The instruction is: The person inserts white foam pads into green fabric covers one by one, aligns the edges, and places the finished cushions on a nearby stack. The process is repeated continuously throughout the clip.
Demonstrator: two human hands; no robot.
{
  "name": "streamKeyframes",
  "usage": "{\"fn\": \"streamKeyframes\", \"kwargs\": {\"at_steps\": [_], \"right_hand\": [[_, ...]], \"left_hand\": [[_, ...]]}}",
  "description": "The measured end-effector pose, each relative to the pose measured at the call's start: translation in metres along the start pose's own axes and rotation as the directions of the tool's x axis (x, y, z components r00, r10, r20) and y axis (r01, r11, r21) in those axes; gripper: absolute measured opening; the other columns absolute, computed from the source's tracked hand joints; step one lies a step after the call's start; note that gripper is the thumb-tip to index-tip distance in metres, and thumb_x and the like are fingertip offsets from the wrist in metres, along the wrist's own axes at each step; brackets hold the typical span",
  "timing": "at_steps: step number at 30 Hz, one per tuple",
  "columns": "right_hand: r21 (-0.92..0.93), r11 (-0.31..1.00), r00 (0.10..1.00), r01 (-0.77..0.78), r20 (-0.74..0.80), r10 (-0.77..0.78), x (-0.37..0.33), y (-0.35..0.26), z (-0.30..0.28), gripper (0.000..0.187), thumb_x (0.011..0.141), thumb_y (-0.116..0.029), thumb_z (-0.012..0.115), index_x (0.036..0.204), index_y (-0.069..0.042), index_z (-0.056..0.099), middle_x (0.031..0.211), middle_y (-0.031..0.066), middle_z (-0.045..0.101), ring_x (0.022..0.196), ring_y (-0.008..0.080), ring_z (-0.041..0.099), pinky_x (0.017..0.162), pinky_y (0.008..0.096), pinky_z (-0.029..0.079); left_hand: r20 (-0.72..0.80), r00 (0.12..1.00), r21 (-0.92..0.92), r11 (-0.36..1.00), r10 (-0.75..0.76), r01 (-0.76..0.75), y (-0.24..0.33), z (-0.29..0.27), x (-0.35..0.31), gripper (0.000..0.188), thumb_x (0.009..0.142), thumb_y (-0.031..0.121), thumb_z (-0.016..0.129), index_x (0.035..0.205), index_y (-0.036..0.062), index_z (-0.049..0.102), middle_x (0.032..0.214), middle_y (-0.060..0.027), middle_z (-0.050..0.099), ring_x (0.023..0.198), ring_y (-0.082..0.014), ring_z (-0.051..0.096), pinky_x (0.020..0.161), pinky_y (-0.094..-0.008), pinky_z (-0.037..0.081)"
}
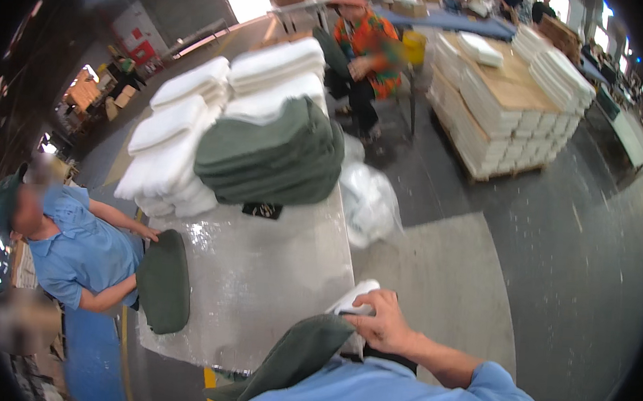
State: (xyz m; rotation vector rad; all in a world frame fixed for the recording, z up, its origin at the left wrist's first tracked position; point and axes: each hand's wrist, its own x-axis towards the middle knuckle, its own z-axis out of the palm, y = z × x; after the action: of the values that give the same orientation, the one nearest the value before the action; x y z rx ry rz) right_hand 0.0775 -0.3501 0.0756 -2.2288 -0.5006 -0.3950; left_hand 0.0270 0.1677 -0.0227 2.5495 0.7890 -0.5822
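Half my grip shows: R hand (pixel 384 320) pinches the end of a dk green cover (pixel 299 355), fingers closed, w/ white padding (pixel 350 298) right beside them. Cover's in front of my blue shirt (pixel 397 399), by the near edge of the table (pixel 272 271). L hand is out of view, can't tell its grip. Co-worker (pixel 83 243) on L holds a green pad (pixel 165 283).

I have room to reach across the shiny grey middle of the tabletop (pixel 275 279). A heap of green covers (pixel 269 156), with white stacks (pixel 166 126) behind and left of it, walls off the far end. A co-worker's green cushion (pixel 165 283) blocks the left edge; the green cover (pixel 299 355) at my right hand (pixel 384 320) screens part of the near edge.
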Motion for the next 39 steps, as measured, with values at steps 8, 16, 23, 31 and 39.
{"fn": "streamKeyframes", "kwargs": {"at_steps": [8, 16, 23, 31, 39], "right_hand": [[0.193, 0.978, 0.988, -0.080, -0.115, 0.103, -0.046, -0.011, 0.010, 0.047, 0.079, 0.004, 0.074, 0.121, -0.018, 0.079, 0.119, 0.0082, 0.063, 0.103, 0.0269, 0.063, 0.084, 0.0362, 0.054], [0.297, 0.938, 0.970, -0.179, -0.107, 0.219, -0.057, -0.025, 0.013, 0.047, 0.082, 0.006, 0.072, 0.123, -0.015, 0.078, 0.125, 0.0100, 0.062, 0.107, 0.0237, 0.065, 0.085, 0.0325, 0.056], [0.875, 0.180, 0.817, -0.450, 0.321, 0.479, -0.075, -0.021, -0.006, 0.043, 0.107, -0.019, 0.060, 0.147, -0.006, 0.059, 0.137, 0.0054, 0.062, 0.116, 0.0133, 0.059, 0.093, 0.0313, 0.052], [0.649, -0.258, 0.650, -0.716, 0.754, 0.094, -0.071, 0.007, 0.018, 0.048, 0.111, -0.037, 0.054, 0.146, -0.004, 0.060, 0.126, 0.0031, 0.069, 0.088, 0.0109, 0.064, 0.067, 0.0279, 0.052], [0.577, -0.529, 0.701, -0.622, 0.712, -0.048, -0.077, 0.014, 0.047, 0.044, 0.106, -0.033, 0.063, 0.134, 0.001, 0.064, 0.087, -0.0016, 0.064, 0.059, 0.0059, 0.049, 0.051, 0.0224, 0.038]], "left_hand": [[0.240, 0.964, 0.615, 0.750, 0.113, -0.242, 0.025, -0.131, 0.025, 0.038, 0.099, 0.023, 0.069, 0.130, 0.0013, 0.067, 0.111, -0.0162, 0.073, 0.110, -0.0172, 0.069, 0.096, -0.0324, 0.056], [0.647, 0.169, -0.524, 0.595, 0.744, -0.610, 0.340, -0.113, -0.136, 0.049, 0.095, 0.028, 0.076, 0.133, 0.0011, 0.059, 0.106, -0.0149, 0.069, 0.094, -0.0184, 0.069, 0.084, -0.0317, 0.054], [0.841, -0.095, -0.338, 0.380, 0.533, -0.861, 0.363, -0.114, -0.148, 0.027, 0.096, 0.026, 0.075, 0.104, 0.0040, 0.062, 0.085, -0.0117, 0.064, 0.073, -0.0233, 0.064, 0.064, -0.0344, 0.047], [0.764, -0.488, -0.642, 0.572, 0.423, -0.510, 0.374, -0.093, -0.143, 0.022, 0.101, 0.018, 0.071, 0.107, -0.0022, 0.068, 0.084, -0.0085, 0.067, 0.074, -0.0163, 0.065, 0.065, -0.0310, 0.049], [0.538, 0.150, -0.527, 0.470, 0.829, -0.708, 0.378, -0.010, -0.121, 0.013, 0.101, 0.011, 0.067, 0.107, 0.0005, 0.072, 0.088, -0.0075, 0.071, 0.070, -0.0184, 0.065, 0.064, -0.0312, 0.051]]}}
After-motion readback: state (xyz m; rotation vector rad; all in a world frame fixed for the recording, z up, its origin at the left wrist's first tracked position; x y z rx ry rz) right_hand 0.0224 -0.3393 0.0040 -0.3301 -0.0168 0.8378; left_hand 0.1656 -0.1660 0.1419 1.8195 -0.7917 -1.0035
